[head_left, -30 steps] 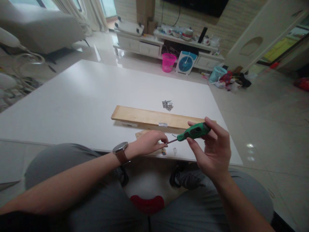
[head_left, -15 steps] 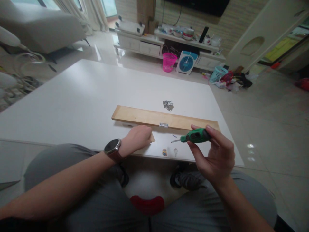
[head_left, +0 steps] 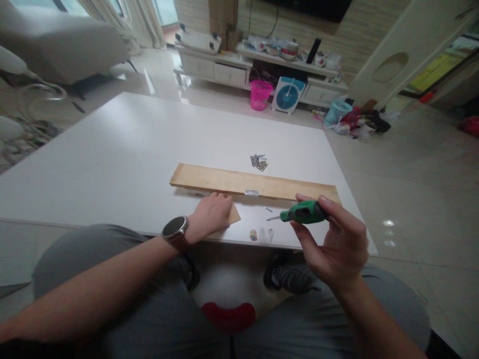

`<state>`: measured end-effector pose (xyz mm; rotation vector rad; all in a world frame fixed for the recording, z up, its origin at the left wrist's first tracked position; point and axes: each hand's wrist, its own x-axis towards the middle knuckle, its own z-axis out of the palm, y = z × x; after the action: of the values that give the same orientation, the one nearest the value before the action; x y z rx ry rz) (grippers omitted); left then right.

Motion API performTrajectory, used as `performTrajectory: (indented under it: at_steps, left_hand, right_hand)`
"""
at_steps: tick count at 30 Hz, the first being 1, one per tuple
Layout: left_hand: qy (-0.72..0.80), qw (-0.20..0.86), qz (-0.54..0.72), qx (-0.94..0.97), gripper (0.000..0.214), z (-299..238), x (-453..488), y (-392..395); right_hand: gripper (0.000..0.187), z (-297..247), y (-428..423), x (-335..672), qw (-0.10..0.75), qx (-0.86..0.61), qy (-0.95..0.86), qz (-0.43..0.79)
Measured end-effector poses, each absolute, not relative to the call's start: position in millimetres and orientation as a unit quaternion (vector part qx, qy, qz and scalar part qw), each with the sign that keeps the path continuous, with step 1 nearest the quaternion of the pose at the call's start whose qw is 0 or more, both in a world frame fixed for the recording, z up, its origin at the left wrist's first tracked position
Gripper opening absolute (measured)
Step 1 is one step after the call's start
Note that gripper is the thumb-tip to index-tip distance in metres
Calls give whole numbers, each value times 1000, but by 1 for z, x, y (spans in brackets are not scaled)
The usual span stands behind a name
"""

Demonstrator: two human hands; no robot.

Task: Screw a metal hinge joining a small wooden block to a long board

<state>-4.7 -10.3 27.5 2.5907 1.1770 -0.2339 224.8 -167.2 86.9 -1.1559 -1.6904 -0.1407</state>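
My right hand (head_left: 333, 239) grips a green and black electric screwdriver (head_left: 307, 212) by its body, with thumb and fingers around it. Its thin metal shaft points left over the white table. Near the tip lies a screw (head_left: 268, 209). My left hand (head_left: 211, 212), wearing a watch on the wrist, is closed over a tan flat piece (head_left: 234, 214); most of that piece is hidden. The left fingertips are at the near edge of a long wooden board (head_left: 220, 178). A small metal hinge (head_left: 252, 193) sits on that edge.
Several metal hinges and screws (head_left: 259, 162) lie behind the board on the white table (head_left: 149, 134). Two small charm-like items, a yellow-blue figure (head_left: 253, 235) and a pale one (head_left: 271, 234), lie near the table's front edge. Beyond stand a pink basket (head_left: 261, 94) and a blue fan (head_left: 288, 94).
My left hand has shifted slightly and its fingers have loosened, showing more of the tan piece. The screwdriver in my right hand stays almost still. The view has moved a little.
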Motion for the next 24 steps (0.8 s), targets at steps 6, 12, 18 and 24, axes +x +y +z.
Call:
performTrajectory:
  at_steps: [6,12,18,24]
  left_hand:
    - [377,190,-84,902,49,26,-2,-5]
    - [359,367,-23,858,64,29,-4,3]
    - [376,524,77,760,67,31,-1,7]
    - [361,689,120,617,28,33,6,6]
  right_hand:
    - [98,87,-167,225,513,-481,-708,-66]
    - [99,87,-167,225,509,-488,-706,-72]
    - [98,86,-168,227,502,-494,-704,-86]
    - [98,87,-168,228,498,-497,-706,-84]
